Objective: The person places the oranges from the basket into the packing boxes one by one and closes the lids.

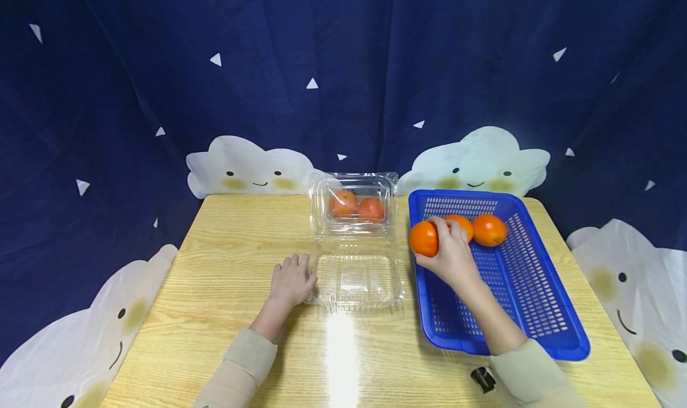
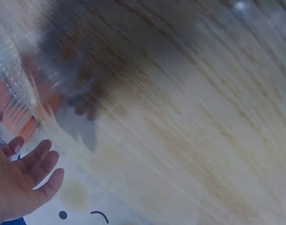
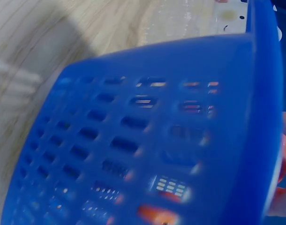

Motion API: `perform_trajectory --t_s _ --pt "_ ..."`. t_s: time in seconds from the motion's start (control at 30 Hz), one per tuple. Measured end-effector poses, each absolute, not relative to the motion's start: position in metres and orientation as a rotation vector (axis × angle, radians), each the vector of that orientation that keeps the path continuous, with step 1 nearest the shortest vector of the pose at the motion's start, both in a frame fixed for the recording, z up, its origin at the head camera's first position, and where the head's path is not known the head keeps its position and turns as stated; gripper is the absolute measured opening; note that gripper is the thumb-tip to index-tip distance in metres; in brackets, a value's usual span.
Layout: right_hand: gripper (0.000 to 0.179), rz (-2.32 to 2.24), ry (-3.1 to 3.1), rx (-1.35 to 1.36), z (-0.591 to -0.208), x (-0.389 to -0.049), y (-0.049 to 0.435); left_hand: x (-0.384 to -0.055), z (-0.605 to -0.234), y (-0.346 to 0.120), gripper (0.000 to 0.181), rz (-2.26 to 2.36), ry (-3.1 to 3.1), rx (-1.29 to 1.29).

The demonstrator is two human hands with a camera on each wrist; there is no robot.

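My right hand grips an orange between thumb and fingers at the left rim of a blue plastic basket. Two more oranges lie in the basket's back part, one of them fully visible and the other partly covered by the fingers. My left hand rests beside the left edge of a clear plastic clamshell, its fingers extended and slightly bent. Two reddish-orange fruits show through clear plastic at its back. In the right wrist view, the basket wall hides most of the right hand.
A small black object lies on the wooden table near the right sleeve. Behind the table hangs a dark blue curtain with white clouds and triangles. The basket's raised rim runs around the oranges.
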State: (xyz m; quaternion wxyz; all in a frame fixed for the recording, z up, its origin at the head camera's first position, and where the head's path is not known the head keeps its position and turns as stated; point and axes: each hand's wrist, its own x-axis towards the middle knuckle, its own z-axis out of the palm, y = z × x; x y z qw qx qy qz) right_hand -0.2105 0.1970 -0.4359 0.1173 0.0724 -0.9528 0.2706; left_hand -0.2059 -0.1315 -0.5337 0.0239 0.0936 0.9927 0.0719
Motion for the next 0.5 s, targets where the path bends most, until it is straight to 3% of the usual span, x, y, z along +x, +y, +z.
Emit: perform_trajectory --t_s 0.5 --pt "0.072 0.818 -2.747 0.31 -0.433 -0.218 0.161 -0.206 -0.535 -0.132 0.038 0.249 3.072 0.277"
